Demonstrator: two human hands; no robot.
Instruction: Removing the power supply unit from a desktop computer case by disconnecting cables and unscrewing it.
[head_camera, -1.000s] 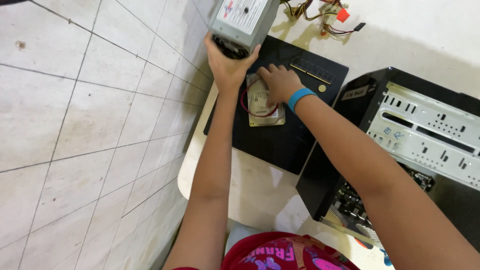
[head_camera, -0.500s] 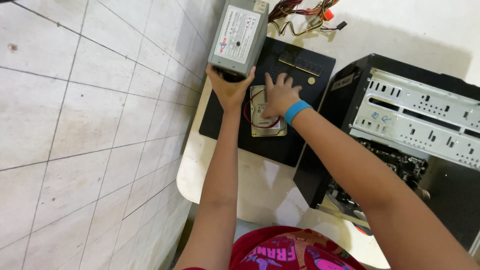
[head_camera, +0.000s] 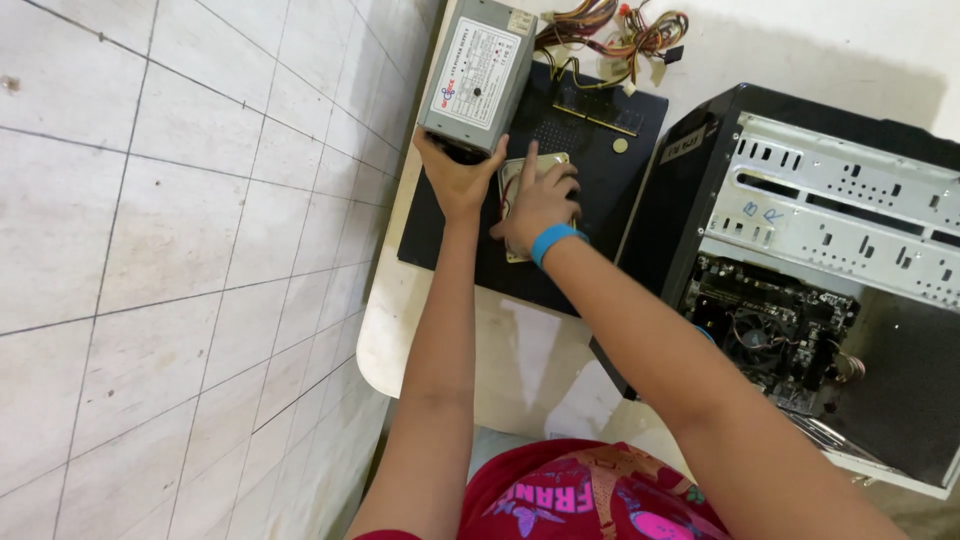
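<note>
Left hand (head_camera: 458, 180) has pushed the grey power supply (head_camera: 478, 75) toward twelve o'clock, fingers wrapped around its near end; right hand (head_camera: 540, 205) remains curled over the small drive (head_camera: 522, 175).

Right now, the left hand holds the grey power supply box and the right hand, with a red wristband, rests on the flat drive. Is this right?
Not quite: the wristband is blue, not red. The head view shows it on the right hand, which rests on the flat drive, while the left hand holds the grey power supply box.

The left hand (head_camera: 458, 180) tilted the grey metal power supply box (head_camera: 478, 75) further upright, exposing more of its labelled face and coloured wires (head_camera: 620, 30).
</note>
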